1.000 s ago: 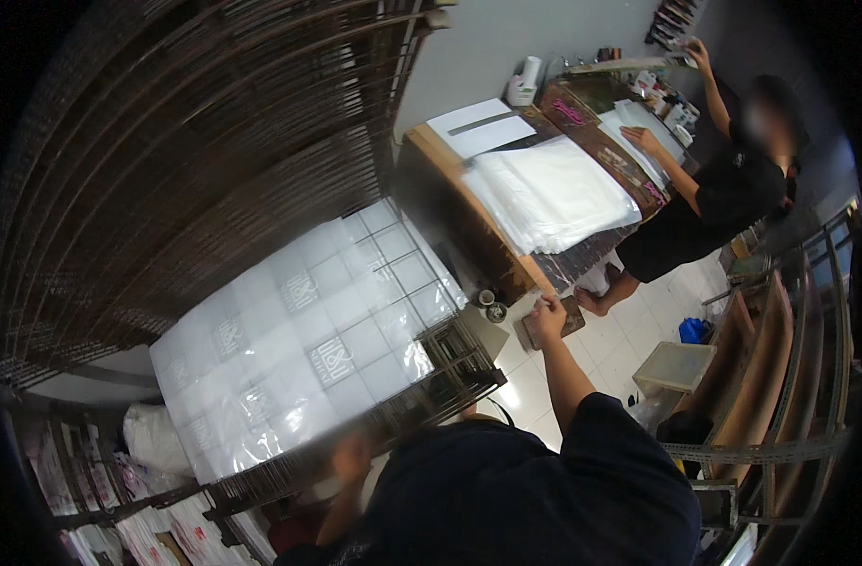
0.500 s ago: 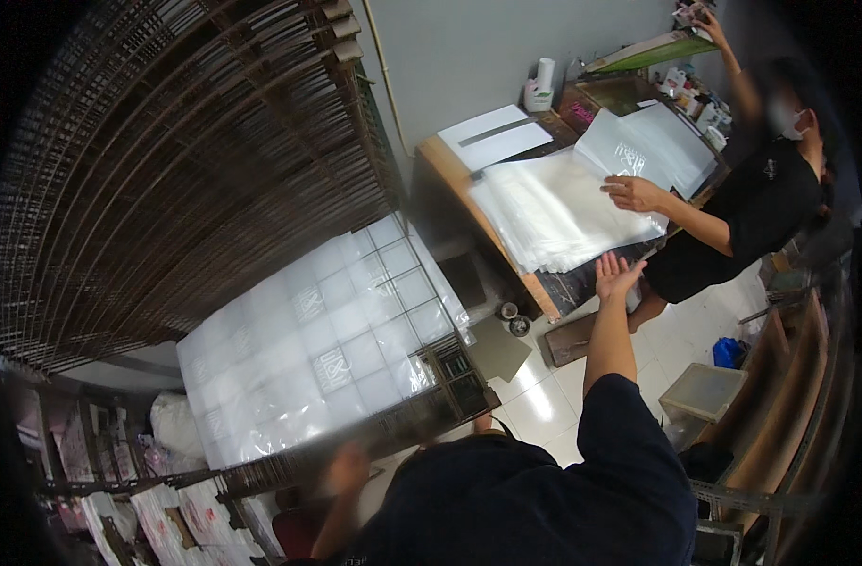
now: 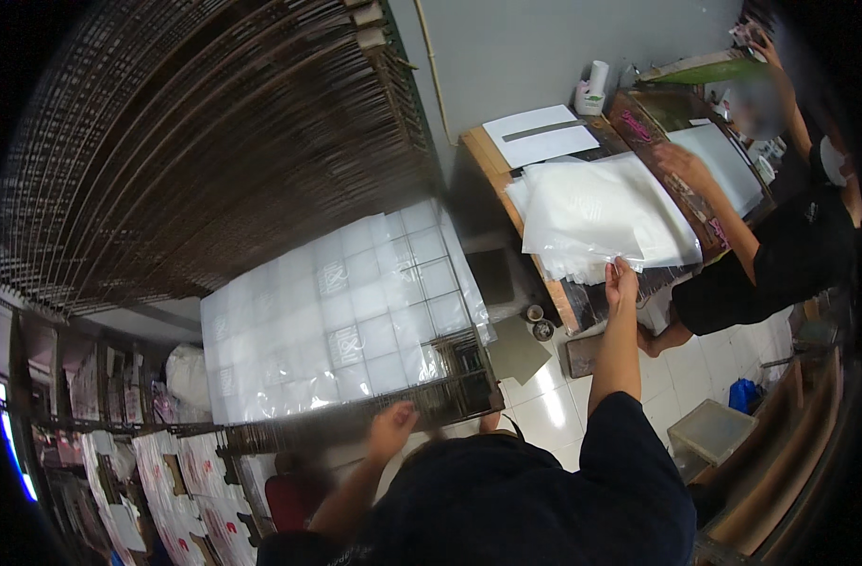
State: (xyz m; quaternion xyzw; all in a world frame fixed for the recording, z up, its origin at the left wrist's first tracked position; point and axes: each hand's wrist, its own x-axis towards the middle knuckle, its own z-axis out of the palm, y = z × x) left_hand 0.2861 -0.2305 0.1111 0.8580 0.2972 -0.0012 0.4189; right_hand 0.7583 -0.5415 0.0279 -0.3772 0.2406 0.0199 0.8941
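My right hand pinches the near edge of a clear plastic bag with white print. This bag hangs over a stack of translucent plastic bags on the wooden worktable. At the front edge of the wire drying rack, my left hand has its fingers curled in, with nothing visible in them. Printed plastic bags lie spread across the rack's top tier beyond it. Over the worktable a co-worker's hand is apart from the bag, fingers extended.
Raised wire tiers lean at the upper left. A green-meshed screen frame is tilted up beside the co-worker, near a white bottle. Two small cups stand below the table. Wooden boards line the right side.
The printed bag has passed from the co-worker's hand to my right hand, which has closed on its edge. My left hand has risen toward the rack. The view has shifted a little.
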